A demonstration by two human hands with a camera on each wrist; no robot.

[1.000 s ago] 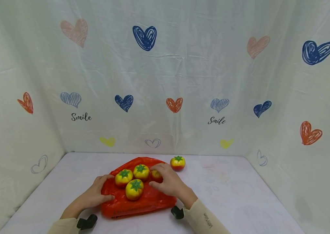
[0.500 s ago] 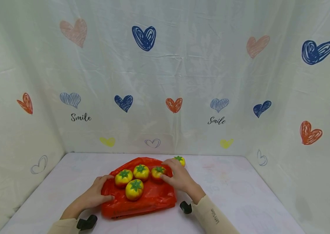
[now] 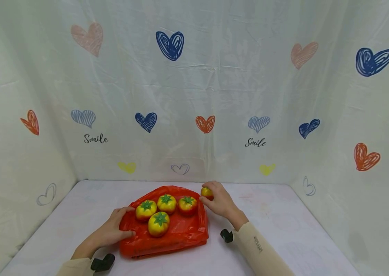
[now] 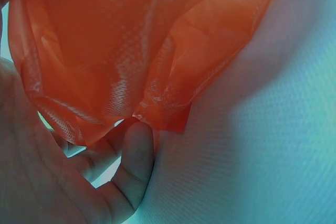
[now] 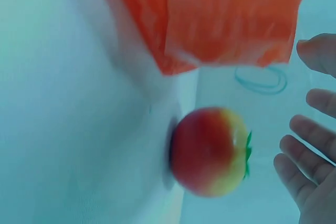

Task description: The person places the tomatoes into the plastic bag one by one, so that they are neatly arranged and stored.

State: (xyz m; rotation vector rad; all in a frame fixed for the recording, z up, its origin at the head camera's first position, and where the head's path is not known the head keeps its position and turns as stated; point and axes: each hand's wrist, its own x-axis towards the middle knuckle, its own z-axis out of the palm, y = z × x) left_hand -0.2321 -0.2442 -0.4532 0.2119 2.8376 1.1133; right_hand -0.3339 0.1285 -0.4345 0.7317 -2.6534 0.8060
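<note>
A red plastic bag (image 3: 180, 234) lies on the table, several yellow-and-red tomatoes with green leafy tops on it, one tomato (image 3: 158, 224) nearest the front. At the bag's left side, my left hand (image 3: 109, 229) holds the edge; the left wrist view shows curled fingers (image 4: 137, 150) against the orange-looking plastic. Past the bag's back right corner, my right hand (image 3: 220, 199) hovers around a lone tomato (image 3: 206, 193), partly hidden by the fingers. In the right wrist view that tomato (image 5: 210, 151) rests on the table, with a gap between it and my spread fingers (image 5: 310, 129).
A white table (image 3: 273, 230) carries the bag and stretches out to its right. Behind and on both sides hangs a pale curtain (image 3: 232, 96) printed with hearts. A dark wrist mount (image 3: 103, 262) sits by the left sleeve, another mount (image 3: 227, 235) by the right.
My right hand has left the tomato at the bag's right side and moved right and back to the lone tomato. My left hand keeps its place.
</note>
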